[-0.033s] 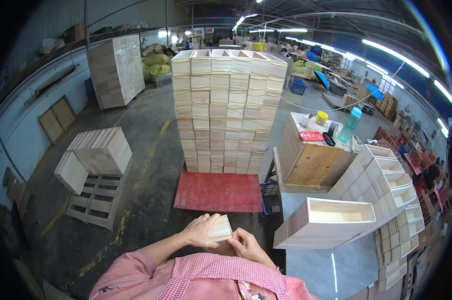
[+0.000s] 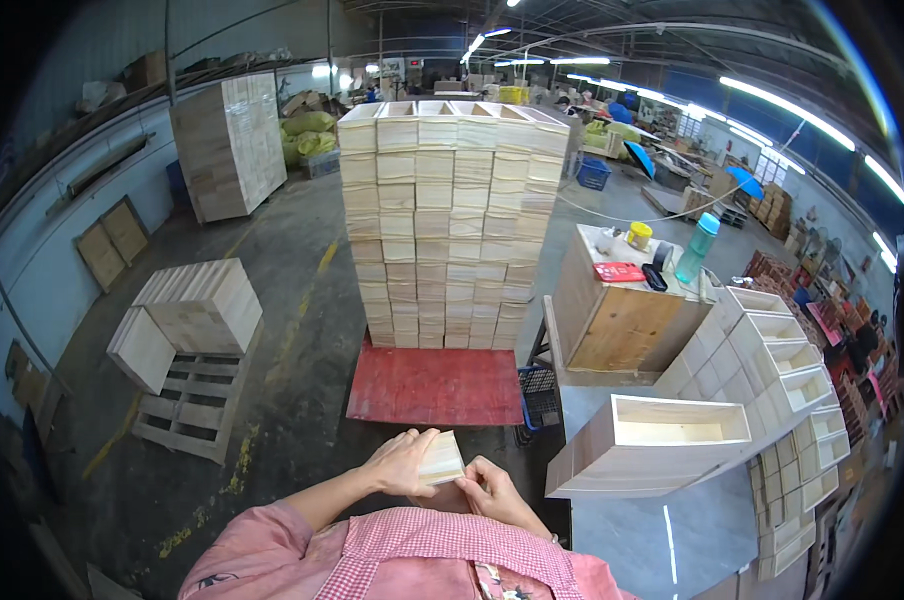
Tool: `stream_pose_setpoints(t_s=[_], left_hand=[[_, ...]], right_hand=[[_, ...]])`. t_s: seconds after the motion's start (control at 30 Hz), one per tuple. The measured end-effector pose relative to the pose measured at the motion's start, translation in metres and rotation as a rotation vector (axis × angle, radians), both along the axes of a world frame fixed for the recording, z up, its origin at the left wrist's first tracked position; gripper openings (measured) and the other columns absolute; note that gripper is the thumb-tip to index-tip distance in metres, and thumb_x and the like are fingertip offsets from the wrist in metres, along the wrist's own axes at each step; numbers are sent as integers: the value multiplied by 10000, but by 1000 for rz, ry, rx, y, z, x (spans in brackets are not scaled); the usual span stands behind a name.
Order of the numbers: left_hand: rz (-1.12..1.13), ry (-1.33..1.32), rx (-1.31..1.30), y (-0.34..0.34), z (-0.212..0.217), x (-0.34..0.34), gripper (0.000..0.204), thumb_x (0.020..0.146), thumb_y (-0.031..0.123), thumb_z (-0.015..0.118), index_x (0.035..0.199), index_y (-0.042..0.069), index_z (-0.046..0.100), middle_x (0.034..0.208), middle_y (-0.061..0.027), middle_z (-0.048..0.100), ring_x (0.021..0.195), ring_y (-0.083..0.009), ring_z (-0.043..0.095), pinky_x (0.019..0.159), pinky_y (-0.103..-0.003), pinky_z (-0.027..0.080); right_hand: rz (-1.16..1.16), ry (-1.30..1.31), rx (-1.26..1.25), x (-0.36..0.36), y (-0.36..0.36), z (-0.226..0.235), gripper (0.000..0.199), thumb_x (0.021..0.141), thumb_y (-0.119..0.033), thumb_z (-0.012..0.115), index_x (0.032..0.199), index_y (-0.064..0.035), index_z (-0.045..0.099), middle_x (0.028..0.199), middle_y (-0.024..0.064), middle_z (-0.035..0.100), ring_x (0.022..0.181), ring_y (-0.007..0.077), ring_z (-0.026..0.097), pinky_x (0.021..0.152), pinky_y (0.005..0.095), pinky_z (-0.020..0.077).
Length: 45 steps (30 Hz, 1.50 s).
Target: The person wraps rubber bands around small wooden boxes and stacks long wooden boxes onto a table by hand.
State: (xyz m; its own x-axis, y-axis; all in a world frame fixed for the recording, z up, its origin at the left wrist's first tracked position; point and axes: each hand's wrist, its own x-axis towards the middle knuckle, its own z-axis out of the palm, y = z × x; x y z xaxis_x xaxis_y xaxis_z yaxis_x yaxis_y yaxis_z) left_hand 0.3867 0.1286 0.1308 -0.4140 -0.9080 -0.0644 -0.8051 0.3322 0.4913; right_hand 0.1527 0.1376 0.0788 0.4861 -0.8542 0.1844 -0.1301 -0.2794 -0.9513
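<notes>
Close in front of my body, both hands are on a small pale wooden box (image 2: 441, 458), whose lower part is partly hidden by my hands and clothing. My left hand (image 2: 400, 464) is wrapped over its left side, fingers lying along the upper face. At the box's right edge, the fingers of my right hand (image 2: 495, 494) are bent and closed in a pinch. Beyond them rises a tall stack of similar wooden boxes (image 2: 442, 220), set on a red board (image 2: 434, 386).
On my right, an open-topped wooden box (image 2: 597, 450) rests on a grey table (image 2: 652, 535), with more stacked boxes (image 2: 787, 330) alongside. A wooden cabinet (image 2: 622, 325) carries a teal bottle (image 2: 697, 250) and a red packet (image 2: 620, 272). Wooden panels (image 2: 197, 310) lie on a pallet (image 2: 187, 410) at left.
The view has shifted very slightly. My hands keep the same hold on the small box.
</notes>
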Motion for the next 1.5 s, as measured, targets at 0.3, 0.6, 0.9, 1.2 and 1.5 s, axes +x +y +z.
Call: stream_pose_setpoints(t_s=[0.3,0.6,0.9,1.2,1.5], left_hand=[[-162,360,245,-43,-35,30,1006,676,535,834,1415,9,399,1358,-198,517,1264,-288,506,1035,-399,428],[756,862,685,-92,-54,31,640,782,579,738,1000,-22,705,982,-187,702,836,-262,694,756,-399,561],[952,903,389,-133,-30,91,502,745,408,741,912,-64,704,884,-174,692,785,-248,671,699,-402,530],[283,-79,-548,-99,31,121,540,647,563,705,844,61,730,903,-140,704,933,-322,582,824,-481,434],[-334,253,-5,-67,24,123,460,732,490,727,848,51,652,868,-96,572,906,-262,492,802,-378,420]], right_hand=[[-21,102,211,-18,23,-39,322,988,-306,616,819,-61,495,701,7,484,699,94,438,580,317,393],[193,122,247,-6,23,-47,353,1015,-347,569,793,-91,470,712,-42,409,698,81,391,587,280,342],[-348,191,607,-65,52,-232,198,986,-222,563,1011,-25,554,801,58,565,740,162,540,649,314,452],[-498,334,34,8,20,-60,403,896,-183,662,1244,4,579,892,151,691,779,347,668,782,429,514],[-49,-19,-81,130,-16,38,330,820,-240,819,1012,2,702,779,28,631,667,82,530,574,266,420]])
